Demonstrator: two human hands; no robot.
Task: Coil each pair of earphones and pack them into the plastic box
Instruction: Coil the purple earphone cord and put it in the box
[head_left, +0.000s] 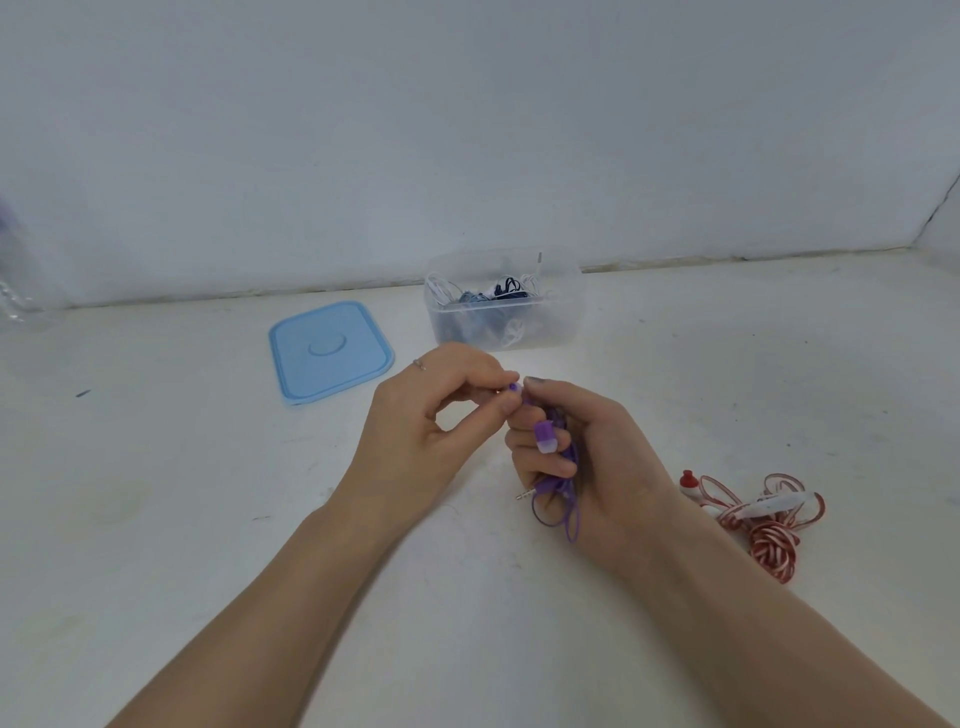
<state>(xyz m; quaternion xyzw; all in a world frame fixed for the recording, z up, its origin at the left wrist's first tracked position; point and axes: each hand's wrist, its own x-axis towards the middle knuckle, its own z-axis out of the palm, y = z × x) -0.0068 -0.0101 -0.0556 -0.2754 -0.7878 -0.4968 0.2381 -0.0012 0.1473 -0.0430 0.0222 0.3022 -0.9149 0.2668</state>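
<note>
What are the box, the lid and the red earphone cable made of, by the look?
Box: clear, slightly frosted plastic; the cables inside show through its walls.
Lid: opaque light-blue plastic, matte, with a moulded ring and raised rim; hard or flexible cannot be told.
Red earphones: cable looks like a glossy, translucent plastic or rubber jacket, red-and-white striped; it lies in soft loops.

Two bare hands meet above a white table (208, 519). The right hand (597, 457) grips a coiled bundle of purple earphones (558, 467) (its metal plug pokes out to the left), while the left hand (431, 415) pinches a purple end at the top. Behind them stands a clear plastic box (501, 322) holding coiled earphones, its blue lid (330, 351) flat just beside it. Red-and-white earphones (769, 525) lie loose at right.
</note>
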